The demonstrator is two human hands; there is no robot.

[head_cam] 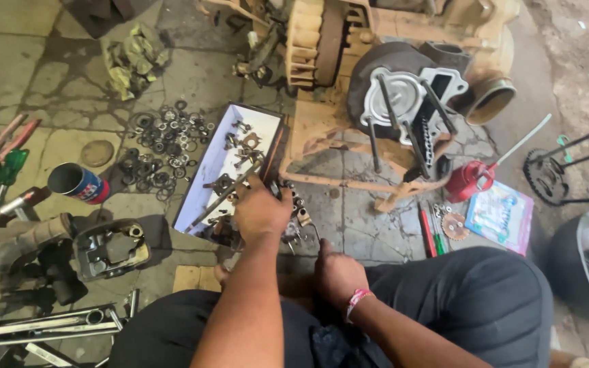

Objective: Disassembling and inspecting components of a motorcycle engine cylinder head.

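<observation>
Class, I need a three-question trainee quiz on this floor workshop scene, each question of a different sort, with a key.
1. True or false: the left hand reaches over the shallow white rectangular parts tray.
2. The small red plastic oil can lies on which side of the tan engine block: A left, B right?
3. What encircles the right hand's wrist?

Key: 1 true; 2 B; 3 a pink-and-white band.
</observation>
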